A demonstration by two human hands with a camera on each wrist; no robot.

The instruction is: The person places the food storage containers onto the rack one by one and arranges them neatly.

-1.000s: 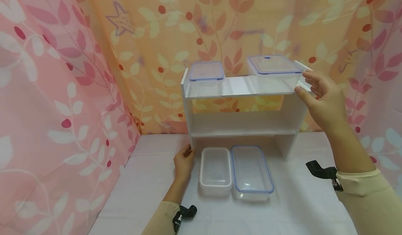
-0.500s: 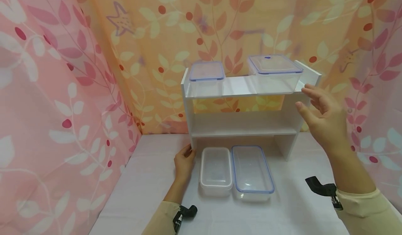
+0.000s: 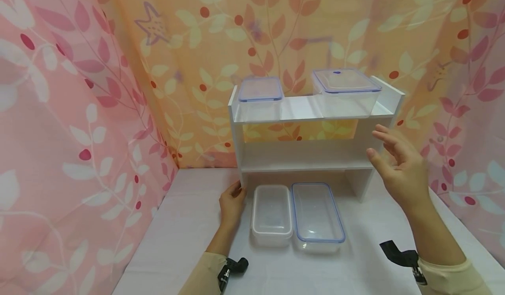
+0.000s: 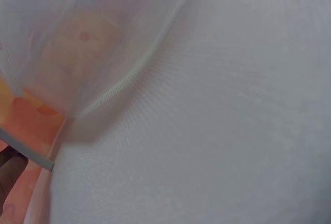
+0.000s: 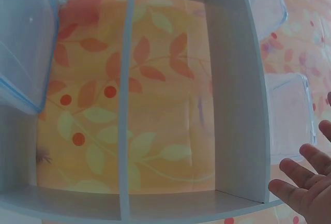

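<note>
A white two-tier shelf (image 3: 307, 170) stands on the table, its side panels rising above the top board. My left hand (image 3: 231, 205) grips the lower front edge of its left side panel; part of that hand is hidden, and the left wrist view shows only a dark bit of finger (image 4: 11, 169) at the panel edge. My right hand (image 3: 404, 172) is in the air in front of the shelf's right side, fingers spread and holding nothing. On the top board sit a small lidded food container (image 3: 260, 97) at left and a larger blue-rimmed one (image 3: 347, 91) at right.
Before the shelf, on the white tablecloth (image 3: 177, 238), lie a white-rimmed food container (image 3: 272, 214) and a blue-rimmed container (image 3: 317, 216) side by side. Floral curtains (image 3: 189, 89) hang behind and at both sides.
My right hand has come away from the upper right container and side panel and moved down. The left hand and the containers have stayed in place.
</note>
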